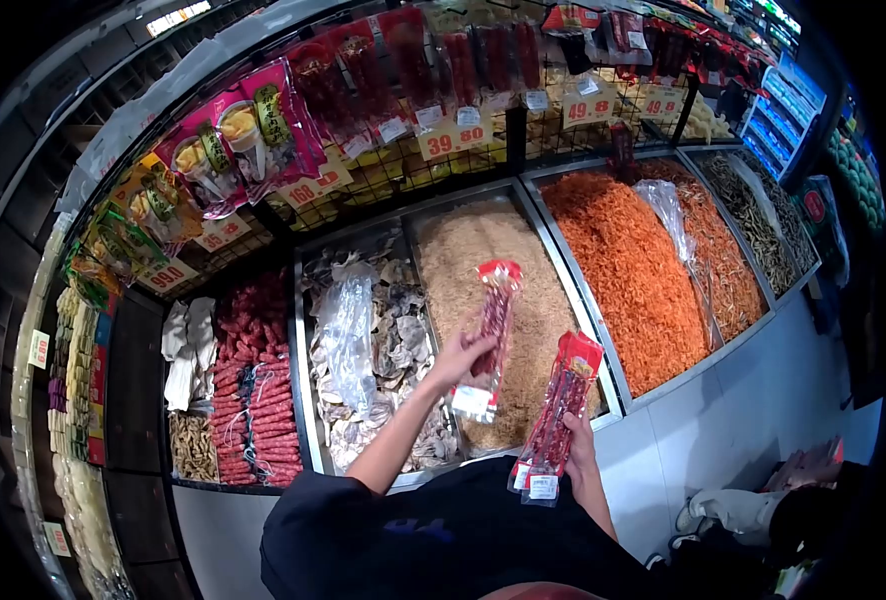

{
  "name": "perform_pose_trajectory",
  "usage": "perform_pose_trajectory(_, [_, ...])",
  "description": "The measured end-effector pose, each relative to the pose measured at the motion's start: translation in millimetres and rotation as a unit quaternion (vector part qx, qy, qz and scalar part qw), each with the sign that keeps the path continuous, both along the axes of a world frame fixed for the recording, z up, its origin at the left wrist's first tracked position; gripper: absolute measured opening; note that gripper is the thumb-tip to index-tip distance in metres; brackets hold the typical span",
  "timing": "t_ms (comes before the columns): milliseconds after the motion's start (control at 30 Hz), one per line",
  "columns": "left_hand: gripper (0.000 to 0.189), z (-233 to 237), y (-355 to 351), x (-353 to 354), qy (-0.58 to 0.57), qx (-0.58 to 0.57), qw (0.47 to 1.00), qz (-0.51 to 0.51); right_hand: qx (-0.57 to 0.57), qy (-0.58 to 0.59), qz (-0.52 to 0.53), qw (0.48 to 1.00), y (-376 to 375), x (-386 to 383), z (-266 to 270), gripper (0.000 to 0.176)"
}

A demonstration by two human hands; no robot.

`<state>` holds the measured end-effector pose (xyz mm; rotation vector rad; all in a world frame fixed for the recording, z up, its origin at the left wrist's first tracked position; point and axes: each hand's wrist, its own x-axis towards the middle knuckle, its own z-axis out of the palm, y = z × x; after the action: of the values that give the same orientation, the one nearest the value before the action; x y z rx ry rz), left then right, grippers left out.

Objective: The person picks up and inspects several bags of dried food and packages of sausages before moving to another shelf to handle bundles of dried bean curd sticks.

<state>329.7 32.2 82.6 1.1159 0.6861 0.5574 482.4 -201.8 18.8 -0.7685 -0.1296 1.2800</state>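
My left hand point(462, 358) is closed on the side of a clear and red pack of sausages point(496, 318), lifted over a bin of pale brown dried shrimp point(473, 240). A white label shows at the lower end of that pack. Closer to my body, my right hand point(582, 446) grips another sausage pack point(566, 395) by its lower edge. Its red header points up and away from me, and white labels hang at its bottom, where more than one pack seems stacked. Part of my right palm is hidden behind the pack.
Orange dried shrimp point(603, 270) fill the bin to the right. On the left are dried grey-white pieces under a plastic bag point(347, 335) and loose red sausages point(258, 400). Packs point(403, 60) hang on a rack behind. A person's shoe point(691, 515) shows at lower right.
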Motion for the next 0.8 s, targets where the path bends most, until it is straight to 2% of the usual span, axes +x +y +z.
perform_pose_trajectory(67, [0.078, 52, 38, -5, 0.009, 0.095, 0.994, 0.050, 0.001, -0.003, -0.006, 1.000, 0, 0, 3, 0.057])
perform_pose_trajectory(167, [0.092, 95, 108, -10, -0.090, 0.266, 0.953, 0.112, -0.017, -0.047, -0.016, 0.999, 0, -2, 4, 0.055])
perform_pose_trajectory(267, [0.098, 165, 149, -17, -0.105, 0.384, 0.911, 0.108, -0.010, -0.011, -0.014, 1.000, -1, 0, 6, 0.057])
perform_pose_trajectory(300, [0.096, 179, 162, -15, -0.139, 0.394, 0.901, 0.115, -0.009, -0.011, -0.014, 1.000, 0, 0, 6, 0.057])
perform_pose_trajectory(367, [0.088, 206, 182, -16, -0.098, 0.445, 0.883, 0.115, -0.008, -0.013, -0.017, 1.000, 0, -1, 5, 0.058])
perform_pose_trajectory(433, [0.077, 219, 197, -11, -0.057, 0.562, 0.802, 0.195, -0.006, -0.012, -0.021, 1.000, -1, -2, 3, 0.059])
perform_pose_trajectory(467, [0.068, 223, 203, -12, -0.053, 0.530, 0.824, 0.193, -0.006, -0.012, -0.026, 1.000, 0, -2, 3, 0.060])
perform_pose_trajectory(500, [0.066, 228, 207, -11, -0.023, 0.558, 0.801, 0.213, -0.004, -0.013, -0.027, 1.000, 0, -2, 5, 0.060])
perform_pose_trajectory(600, [0.066, 237, 212, -9, -0.020, 0.556, 0.803, 0.214, 0.001, -0.016, -0.029, 0.999, -1, -2, 10, 0.059])
perform_pose_trajectory(667, [0.066, 245, 213, -6, 0.001, 0.599, 0.767, 0.228, 0.006, -0.007, -0.014, 1.000, -2, 1, 7, 0.058])
perform_pose_trajectory(800, [0.066, 254, 209, -2, 0.004, 0.570, 0.794, 0.212, 0.013, -0.016, -0.002, 1.000, -2, 1, 12, 0.056])
